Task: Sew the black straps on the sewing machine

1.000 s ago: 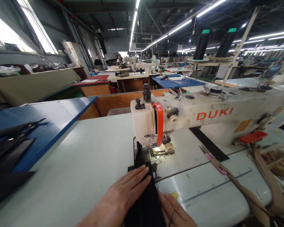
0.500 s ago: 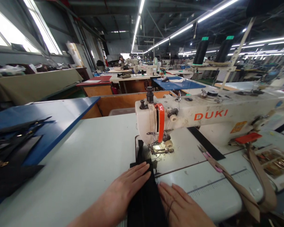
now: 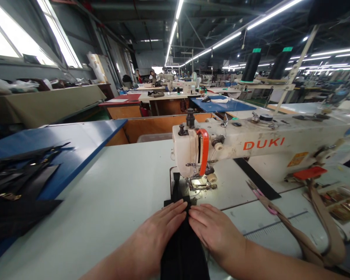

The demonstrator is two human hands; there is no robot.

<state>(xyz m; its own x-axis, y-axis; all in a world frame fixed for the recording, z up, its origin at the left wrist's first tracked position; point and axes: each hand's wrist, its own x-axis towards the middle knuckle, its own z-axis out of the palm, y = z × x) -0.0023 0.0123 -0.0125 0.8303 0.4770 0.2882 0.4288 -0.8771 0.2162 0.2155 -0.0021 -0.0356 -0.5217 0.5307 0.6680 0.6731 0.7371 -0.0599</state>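
A long piece of black fabric (image 3: 182, 252) lies on the pale sewing table, its far end close to the needle area of the sewing machine (image 3: 189, 155). A narrow black strap (image 3: 177, 188) runs on from that end beside the presser foot. My left hand (image 3: 166, 225) rests flat on the fabric's left side, fingers stretched forward. My right hand (image 3: 214, 227) lies on its right edge, fingers extended and fingertips close to the left ones. Both hands are open and press on the cloth from above.
Pink-handled scissors (image 3: 264, 200) and a beige strap (image 3: 297, 233) lie to the right, near a tray of metal fittings (image 3: 342, 206). Another black strip (image 3: 258, 179) passes under the machine arm. Black straps with buckles (image 3: 23, 186) are heaped on the blue table at left.
My right hand has moved forward and up along the fabric, level with my left hand's fingertips. The left hand stays on the cloth; the view has shifted slightly.
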